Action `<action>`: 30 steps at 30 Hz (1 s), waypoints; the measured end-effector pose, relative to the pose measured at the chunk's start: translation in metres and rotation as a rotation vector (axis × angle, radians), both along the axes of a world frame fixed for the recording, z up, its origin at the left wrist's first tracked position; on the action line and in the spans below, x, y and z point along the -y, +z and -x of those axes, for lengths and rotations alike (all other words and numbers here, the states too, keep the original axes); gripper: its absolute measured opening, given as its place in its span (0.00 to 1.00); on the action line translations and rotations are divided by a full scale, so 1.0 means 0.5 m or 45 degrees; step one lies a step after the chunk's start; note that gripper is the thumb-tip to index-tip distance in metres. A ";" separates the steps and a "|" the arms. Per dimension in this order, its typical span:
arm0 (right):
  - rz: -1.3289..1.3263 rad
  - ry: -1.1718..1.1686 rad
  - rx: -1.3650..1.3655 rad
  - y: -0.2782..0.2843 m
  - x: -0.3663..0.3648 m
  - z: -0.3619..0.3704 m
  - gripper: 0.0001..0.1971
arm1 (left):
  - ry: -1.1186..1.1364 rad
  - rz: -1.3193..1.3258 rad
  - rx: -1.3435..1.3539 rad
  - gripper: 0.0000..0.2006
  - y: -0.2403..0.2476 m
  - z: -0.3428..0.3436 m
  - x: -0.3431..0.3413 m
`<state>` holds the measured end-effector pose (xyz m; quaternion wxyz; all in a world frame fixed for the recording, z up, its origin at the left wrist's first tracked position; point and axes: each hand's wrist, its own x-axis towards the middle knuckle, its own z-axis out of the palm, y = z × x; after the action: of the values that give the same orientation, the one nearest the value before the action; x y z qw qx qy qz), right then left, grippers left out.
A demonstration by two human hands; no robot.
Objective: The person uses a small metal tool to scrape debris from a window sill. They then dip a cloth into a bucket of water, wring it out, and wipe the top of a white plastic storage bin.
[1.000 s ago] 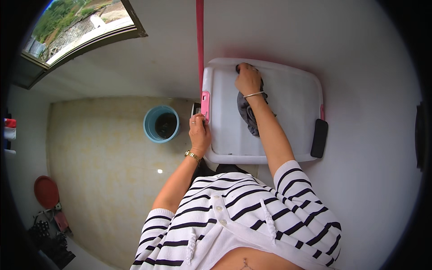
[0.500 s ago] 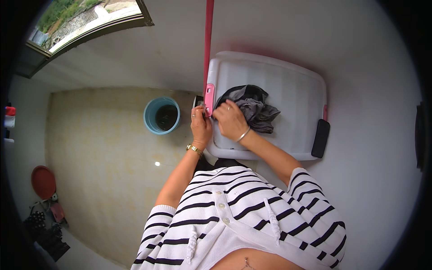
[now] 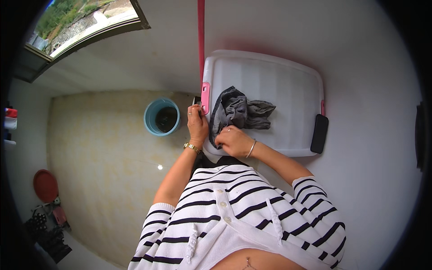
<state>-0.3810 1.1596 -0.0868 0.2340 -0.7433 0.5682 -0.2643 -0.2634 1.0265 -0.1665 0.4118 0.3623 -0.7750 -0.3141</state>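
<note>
A crumpled grey cloth [image 3: 238, 110] with a dark border lies on the white lid [image 3: 288, 90] of a plastic storage box. My right hand [image 3: 236, 141] is closed on the cloth's near end and presses it along the lid's left edge. At the box's left side, just below a pink latch [image 3: 205, 96], my left hand [image 3: 197, 126] is curled against the rim. Its fingertips are partly hidden there.
A light blue bucket [image 3: 150, 119] with dark water stands on the tiled floor to the left. A black phone [image 3: 320, 134] rests on the lid's right edge. Behind the box a red pole [image 3: 201, 40] leans upright. A red basin [image 3: 45, 185] is at far left.
My right hand has moved nearer to me along the lid's left edge, drawing the cloth's dark-bordered end with it. My left hand stays by the latch.
</note>
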 end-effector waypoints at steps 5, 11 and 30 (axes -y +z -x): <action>0.116 -0.304 0.116 0.009 0.015 -0.021 0.06 | -0.001 0.041 -0.027 0.04 0.006 0.006 0.002; 0.320 -0.301 -0.258 -0.048 0.013 -0.083 0.05 | -0.024 0.016 -0.047 0.04 0.000 0.006 0.004; 0.313 -0.372 -0.638 -0.031 -0.013 -0.003 0.02 | -0.056 -0.035 -0.069 0.06 0.011 0.000 0.003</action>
<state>-0.3796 1.1660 -0.1025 -0.0453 -0.7185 0.6727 -0.1705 -0.2632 1.0248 -0.1608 0.4205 0.3422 -0.7670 -0.3433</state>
